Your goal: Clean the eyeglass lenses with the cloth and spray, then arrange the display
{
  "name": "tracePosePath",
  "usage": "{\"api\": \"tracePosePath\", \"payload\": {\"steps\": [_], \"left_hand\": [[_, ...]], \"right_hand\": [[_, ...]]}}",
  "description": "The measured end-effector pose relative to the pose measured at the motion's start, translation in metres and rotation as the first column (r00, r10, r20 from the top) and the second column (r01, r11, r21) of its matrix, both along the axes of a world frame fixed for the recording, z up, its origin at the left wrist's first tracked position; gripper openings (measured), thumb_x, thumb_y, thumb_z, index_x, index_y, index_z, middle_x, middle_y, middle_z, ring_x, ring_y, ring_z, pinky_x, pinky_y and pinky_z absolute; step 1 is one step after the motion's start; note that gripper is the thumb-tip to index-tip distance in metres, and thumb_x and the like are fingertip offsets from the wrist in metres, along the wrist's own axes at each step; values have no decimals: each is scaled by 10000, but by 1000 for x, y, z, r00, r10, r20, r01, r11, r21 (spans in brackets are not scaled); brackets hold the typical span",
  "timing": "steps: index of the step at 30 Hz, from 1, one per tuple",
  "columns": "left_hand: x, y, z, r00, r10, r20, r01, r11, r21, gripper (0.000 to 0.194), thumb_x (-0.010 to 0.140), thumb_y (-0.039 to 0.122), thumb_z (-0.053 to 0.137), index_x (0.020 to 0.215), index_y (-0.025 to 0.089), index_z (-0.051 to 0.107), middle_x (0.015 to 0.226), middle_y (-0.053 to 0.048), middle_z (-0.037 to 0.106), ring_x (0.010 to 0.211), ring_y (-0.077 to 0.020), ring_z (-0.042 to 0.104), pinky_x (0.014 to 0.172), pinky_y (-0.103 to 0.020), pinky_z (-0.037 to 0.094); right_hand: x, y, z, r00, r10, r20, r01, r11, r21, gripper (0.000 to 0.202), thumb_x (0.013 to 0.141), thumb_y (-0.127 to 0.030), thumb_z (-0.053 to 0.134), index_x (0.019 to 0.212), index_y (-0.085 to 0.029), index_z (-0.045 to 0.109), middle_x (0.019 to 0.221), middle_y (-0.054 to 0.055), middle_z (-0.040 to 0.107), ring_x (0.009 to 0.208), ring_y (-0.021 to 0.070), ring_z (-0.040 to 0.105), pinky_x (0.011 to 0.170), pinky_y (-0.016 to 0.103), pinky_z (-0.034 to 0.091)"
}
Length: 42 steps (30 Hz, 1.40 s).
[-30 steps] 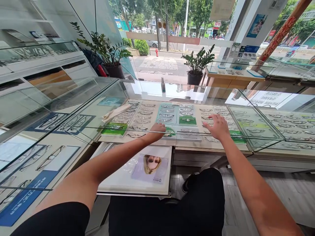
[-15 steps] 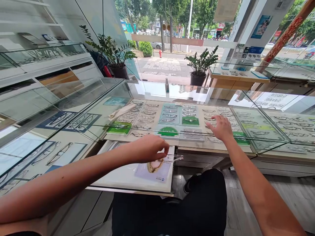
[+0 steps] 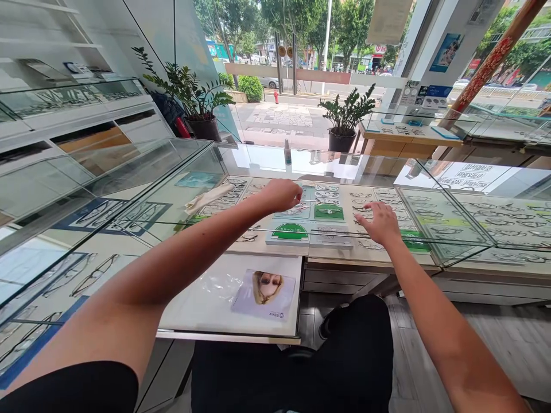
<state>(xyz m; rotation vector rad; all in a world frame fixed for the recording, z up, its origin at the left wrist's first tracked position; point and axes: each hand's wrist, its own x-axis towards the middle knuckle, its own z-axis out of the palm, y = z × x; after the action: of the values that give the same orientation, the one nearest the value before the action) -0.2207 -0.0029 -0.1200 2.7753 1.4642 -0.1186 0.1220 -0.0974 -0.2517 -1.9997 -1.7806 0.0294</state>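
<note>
My left hand (image 3: pixel 283 195) is over the glass counter, above the middle rows of eyeglasses, its fingers pinched on a pair of glasses (image 3: pixel 310 202) whose thin frame shows just right of the fingertips. My right hand (image 3: pixel 381 222) rests at the glass counter, fingers spread, holding nothing, over rows of glasses. A green semicircular sign (image 3: pixel 290 231) lies between and below the hands. Nearer me is the pulled-out drawer (image 3: pixel 198 304), with a printed card (image 3: pixel 263 293) showing a face and clear plastic.
A small spray bottle (image 3: pixel 287 152) stands on the glass top. A beige cloth (image 3: pixel 208 198) lies left of my left hand. Potted plants (image 3: pixel 343 117) stand behind the counter. The glass counter's front edge (image 3: pixel 370 263) runs above my legs.
My left hand has moved up and forward from above the drawer to over the counter, carrying the glasses. My right hand keeps nearly the same place. The view has shifted slightly.
</note>
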Motion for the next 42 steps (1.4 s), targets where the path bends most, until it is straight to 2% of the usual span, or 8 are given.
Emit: {"api": "tracePosePath", "payload": {"steps": [11, 17, 20, 23, 26, 29, 35, 42], "left_hand": [[4, 11, -18, 999, 14, -40, -14, 1000, -22, 248, 991, 234, 690, 1159, 221, 872, 1170, -154, 850, 1101, -358, 773, 873, -369, 528], [-8, -43, 3, 984, -139, 109, 150, 984, -97, 213, 1015, 383, 680, 1081, 272, 850, 1037, -80, 851, 938, -292, 762, 804, -362, 492], [-17, -76, -22, 952, -291, 99, 306, 860, -409, 330, 1054, 416, 595, 858, 283, 825, 841, -50, 813, 734, -243, 696, 700, -377, 447], [-22, -85, -74, 938, -346, -19, 287, 807, -516, 275, 997, 341, 643, 792, 266, 812, 838, -51, 816, 732, -238, 696, 657, -365, 429], [-23, -60, -122, 985, -172, -31, 153, 931, -332, 242, 1003, 382, 692, 847, 268, 838, 909, -59, 834, 878, -256, 758, 753, -331, 511], [-22, -13, -147, 999, -51, 0, 51, 983, -175, 257, 1033, 357, 648, 942, 234, 855, 1060, -116, 843, 1027, -301, 775, 892, -368, 554], [-27, 77, -179, 993, 54, 107, -60, 997, 54, 365, 1085, 281, 538, 1270, 189, 838, 1330, -217, 795, 1379, -387, 673, 1157, -525, 493], [-26, 141, -221, 994, -11, 109, 1, 996, 89, 283, 1015, 397, 695, 1134, 183, 837, 1689, -196, 634, 1635, -485, 412, 1274, -608, 338]], "right_hand": [[-1, 0, -1, 1000, -4, 22, 4, 1000, 13, 508, 1055, -661, 548, 1322, -253, 688, 1499, 182, 700, 1405, 440, 593, 1172, 604, 495], [-1, -2, -2, 1000, 0, 20, -1, 999, 35, 473, 1051, -641, 553, 1295, -258, 686, 1479, 179, 714, 1381, 440, 599, 1141, 608, 497], [-2, -3, -1, 1000, 3, 31, -4, 999, 32, 477, 1058, -641, 547, 1302, -253, 681, 1490, 181, 713, 1384, 439, 602, 1130, 596, 500], [-2, -3, -1, 999, -2, 39, 0, 999, 43, 461, 1061, -634, 554, 1290, -255, 680, 1486, 178, 718, 1378, 441, 607, 1115, 586, 504], [-1, -4, -2, 999, 0, 32, -2, 999, 52, 460, 1055, -638, 566, 1277, -252, 683, 1469, 174, 725, 1362, 443, 617, 1095, 592, 508], [-1, -4, -2, 1000, 6, 27, -7, 998, 56, 469, 1050, -639, 576, 1277, -244, 686, 1468, 181, 722, 1361, 446, 619, 1097, 602, 504], [-2, -7, 2, 1000, -1, 20, 0, 998, 56, 432, 1046, -606, 600, 1264, -241, 679, 1444, 181, 730, 1339, 442, 628, 1084, 588, 507], [-5, -9, 4, 1000, 7, 27, -9, 996, 84, 380, 1048, -565, 624, 1248, -246, 675, 1404, 168, 741, 1309, 426, 630, 1114, 583, 498]]}}
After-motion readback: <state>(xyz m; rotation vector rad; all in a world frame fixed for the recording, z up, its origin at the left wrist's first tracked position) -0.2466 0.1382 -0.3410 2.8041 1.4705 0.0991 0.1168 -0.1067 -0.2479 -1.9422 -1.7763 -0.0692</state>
